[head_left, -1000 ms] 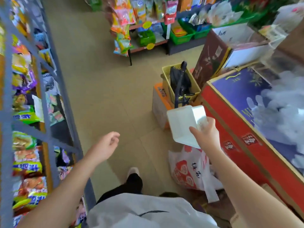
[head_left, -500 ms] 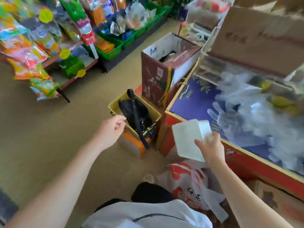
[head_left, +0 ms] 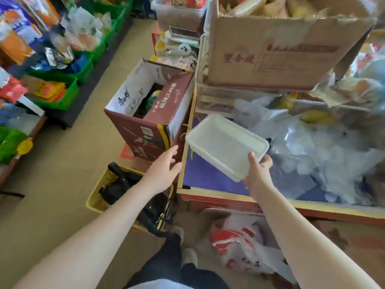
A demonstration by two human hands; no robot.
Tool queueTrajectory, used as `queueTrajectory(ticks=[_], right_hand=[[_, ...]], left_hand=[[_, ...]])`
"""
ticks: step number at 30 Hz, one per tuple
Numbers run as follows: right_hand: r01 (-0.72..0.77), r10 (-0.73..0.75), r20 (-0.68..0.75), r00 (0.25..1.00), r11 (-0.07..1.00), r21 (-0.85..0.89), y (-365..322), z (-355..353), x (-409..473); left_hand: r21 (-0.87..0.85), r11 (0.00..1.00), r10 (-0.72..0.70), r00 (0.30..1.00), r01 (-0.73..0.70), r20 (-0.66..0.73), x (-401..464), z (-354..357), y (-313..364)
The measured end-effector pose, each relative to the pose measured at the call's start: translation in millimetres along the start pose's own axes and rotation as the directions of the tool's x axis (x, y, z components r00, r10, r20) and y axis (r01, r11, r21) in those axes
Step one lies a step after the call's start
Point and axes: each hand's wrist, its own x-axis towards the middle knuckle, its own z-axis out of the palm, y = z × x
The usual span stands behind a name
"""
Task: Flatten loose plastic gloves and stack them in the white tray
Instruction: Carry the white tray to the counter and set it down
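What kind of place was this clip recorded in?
Most likely a small shop. Green baskets of packaged goods line the aisle, a cardboard box of bagged stock stands open, and the right hand holds a white tray over a counter of plastic gloves.

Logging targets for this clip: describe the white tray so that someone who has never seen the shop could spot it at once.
Find the purple-topped, gold-edged box on the right, heaped with clear plastic gloves. Over its near left part the right hand holds the white tray by its near corner, tilted and empty. It is the only smooth, opaque white rectangular thing there; the gloves beside it are crumpled and see-through.
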Motion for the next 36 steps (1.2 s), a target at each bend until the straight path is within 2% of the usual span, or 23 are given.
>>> queueTrajectory(ticks=[2,4,6,7,9,10,12,14,16,18,20,22,24,28,33,36], right_hand=[[-0.115,0.122,-0.042,0.992,0.983,0.144,9,14,15],[-0.2,0.212,-0.05,0.976,0.963,0.181,22,26,27],[-0.254,0.256,-0.039,0.966,0.967,0.034,37,34,35],[-0.248,0.246,-0.035,0.969,0.963,-0.1,43,35,38],[-0.142,0.129,-0.06,0.99,0.912,-0.386,44,32,44],[-0.082,0.064,-0.054,0.996,0.889,-0.451,42,31,49],[-0.027,0.026,-0.009,1.0,0.91,-0.413,34,33,56],[-0.02,0.019,-0.005,1.0,0.934,-0.357,26,44,62],[0.007,-0.01,-0.005,1.0,0.922,-0.386,20,54,70],[0.094,-0.083,0.044,0.996,0.83,-0.55,11,54,80],[0.21,-0.213,0.095,0.972,0.622,-0.754,1,37,88],[0.233,-0.358,0.075,0.931,0.422,-0.876,-7,8,93],[0.21,-0.454,0.05,0.89,0.308,-0.928,-5,-29,94],[0.163,-0.302,0.113,0.947,0.147,-0.976,11,-91,94],[0.33,0.014,0.33,0.944,-0.089,-0.94,24,-138,83],[0.347,0.04,0.345,0.938,-0.062,-0.936,26,-157,87]], left_hand=[[-0.055,0.998,-0.013,0.997,0.017,0.079,32,5,4],[-0.151,0.986,-0.045,0.988,0.067,0.145,61,12,6],[-0.191,0.979,-0.04,0.981,0.077,0.192,85,20,8],[-0.177,0.982,-0.019,0.978,0.057,0.209,94,24,9],[-0.058,0.998,0.025,0.974,-0.013,0.226,109,29,7],[0.033,0.998,0.037,0.971,-0.047,0.236,114,31,7],[0.182,0.975,0.08,0.968,-0.125,0.238,122,30,4],[0.39,0.879,0.193,0.953,-0.273,0.234,128,29,2],[0.585,0.694,0.307,0.908,-0.419,0.286,136,28,-2],[0.649,0.594,0.307,0.879,-0.476,0.364,144,27,-3],[0.669,0.544,0.325,0.862,-0.506,0.388,150,25,-3],[0.673,0.532,0.366,0.856,-0.514,0.365,155,25,-1],[0.684,0.538,0.341,0.869,-0.493,0.358,158,27,4],[0.721,0.538,0.264,0.9,-0.436,0.347,155,41,12],[0.78,0.558,0.204,0.958,-0.281,0.199,140,57,21],[0.761,0.604,0.226,0.967,-0.235,0.119,117,79,39]])
